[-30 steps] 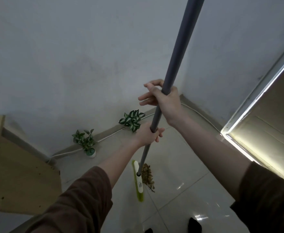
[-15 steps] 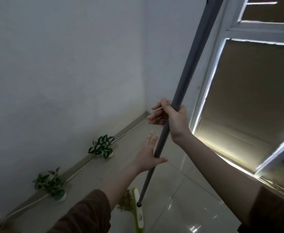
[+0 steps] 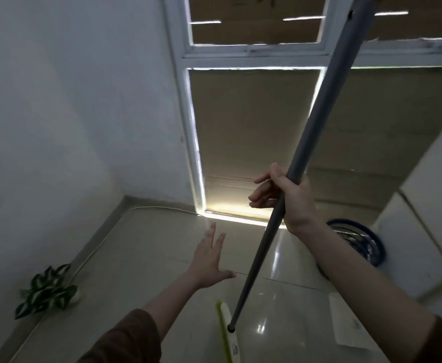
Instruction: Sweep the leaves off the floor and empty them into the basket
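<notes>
A long grey broom handle [image 3: 316,121] slants from the upper right down to a green and white broom head [image 3: 227,334] on the tiled floor near the bottom edge. My right hand [image 3: 290,197] holds the handle about halfway up, thumb over it and fingers loosely extended. My left hand [image 3: 209,258] hovers to the left of the handle with fingers spread straight, touching nothing. A dark blue basket [image 3: 361,244] stands on the floor at the right, partly hidden behind my right forearm. No leaves are in sight.
A potted green and white plant [image 3: 47,289] stands by the left wall with a white cable along the skirting. A covered window or door with a white frame [image 3: 193,142] is ahead. White furniture [image 3: 434,231] fills the right; a white flat object [image 3: 350,326] lies on the floor.
The view has swung right, from the plant wall towards the window and basket. My left hand has let go of the handle and spread open. The leaf pile has left the view.
</notes>
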